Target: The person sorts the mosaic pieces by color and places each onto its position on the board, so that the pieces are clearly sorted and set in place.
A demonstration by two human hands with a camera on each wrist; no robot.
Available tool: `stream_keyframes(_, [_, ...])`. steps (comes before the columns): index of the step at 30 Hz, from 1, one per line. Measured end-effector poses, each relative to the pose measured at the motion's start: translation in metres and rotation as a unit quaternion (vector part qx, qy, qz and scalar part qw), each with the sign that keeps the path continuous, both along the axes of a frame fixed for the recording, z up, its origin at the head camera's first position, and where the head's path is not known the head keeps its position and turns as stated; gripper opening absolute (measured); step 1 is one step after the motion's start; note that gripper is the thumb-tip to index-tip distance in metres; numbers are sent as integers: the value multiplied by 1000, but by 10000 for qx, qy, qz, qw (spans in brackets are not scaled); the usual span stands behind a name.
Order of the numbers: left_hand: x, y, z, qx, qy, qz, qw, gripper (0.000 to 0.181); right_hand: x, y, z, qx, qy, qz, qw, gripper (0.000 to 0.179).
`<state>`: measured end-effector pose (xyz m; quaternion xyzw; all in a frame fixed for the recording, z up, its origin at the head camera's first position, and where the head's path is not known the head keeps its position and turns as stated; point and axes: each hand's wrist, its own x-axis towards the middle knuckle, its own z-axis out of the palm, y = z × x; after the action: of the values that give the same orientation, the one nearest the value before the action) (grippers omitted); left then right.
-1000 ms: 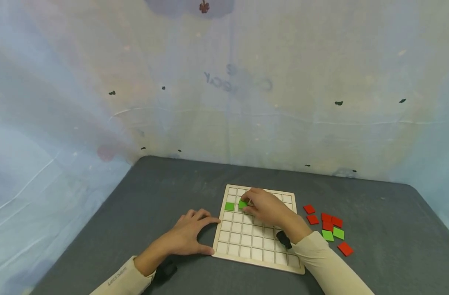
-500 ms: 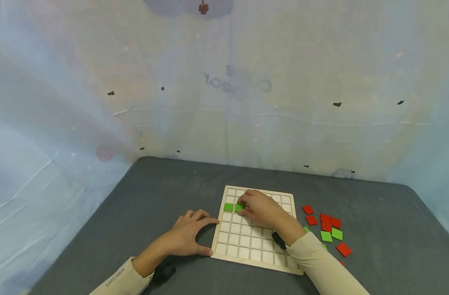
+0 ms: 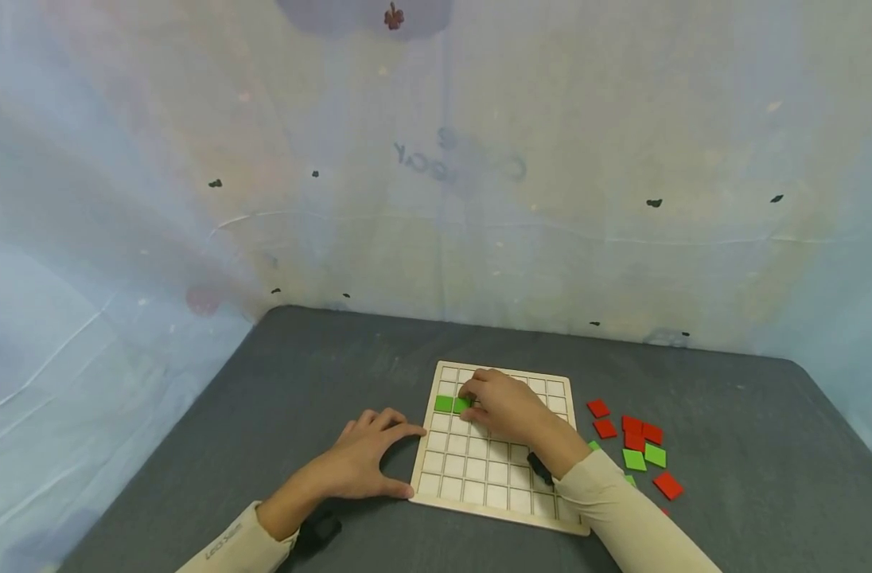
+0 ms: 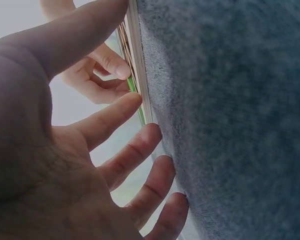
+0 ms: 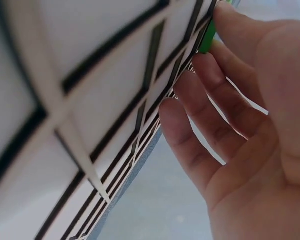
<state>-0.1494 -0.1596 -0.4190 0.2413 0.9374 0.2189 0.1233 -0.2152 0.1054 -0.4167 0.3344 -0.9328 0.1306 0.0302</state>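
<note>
1. Sheet (image 3: pixel 479 263), pale, w/ small dark marks: hangs along L side and far edge of table (image 3: pixel 336 358). Table dark grey, far corners rounded.
2. L sleeve (image 3: pixel 243 541), cream, dark lettering nr cuff; we note black item (image 3: pixel 317 532) under wrist.
3. L hand (image 3: pixel 360 459): not gripping; fingers relaxed, thumb and index spread. Thumb tip touches board (image 3: pixel 479 493) at near L corner, index tip on its L edge further up.
4. Board: pale wood, gridded, flat on table, slightly askew to table's far edge.
5. 1st green tile (image 3: pixel 444 403): in cell at board's L edge, 3rd row from far edge.
6. 2nd green tile (image 3: pixel 461 406): next cell to R, same row, just beside 1st. We can't tell if fully down in cell.
7. R hand (image 3: pixel 504 407): over board's far half, pinching 2nd green tile btw thumb and index; other fingers bent, tips nr grid.
8. Small black item (image 3: pixel 541 468) at R wrist; R sleeve (image 3: pixel 636 509), cream, crosses board's near R corner.
9. Loose tiles, off board's R edge, on table: we see red tiles (image 3: pixel 668 485), three grouped (touching or overlapping, can't tell), and loose green tiles (image 3: pixel 633 459), some part hidden by R sleeve.
</note>
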Motion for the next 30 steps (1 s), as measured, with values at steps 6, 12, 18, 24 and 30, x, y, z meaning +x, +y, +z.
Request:
stream_keyframes(6, [0, 0, 0, -32, -6, -8, 10000, 77, 0, 0, 0, 56, -69, -43, 10000, 30])
stream_keyframes(12, [0, 0, 1, 5, -8, -4, 10000, 77, -1, 0, -1, 15, -70, -38, 10000, 29])
stream_keyframes(18, [2, -1, 0, 42, -58, -18, 10000, 76, 1, -2, -2, 65, -165, -77, 9998, 30])
stream_keyframes(24, [2, 1, 0, 32, -84, -29, 10000, 76, 2, -2, -2, 146, -198, -188, 9995, 30])
stream_keyframes(30, [2, 1, 3, 13, -61, 3, 10000, 75, 0, -2, 0, 139, -164, -126, 9997, 30])
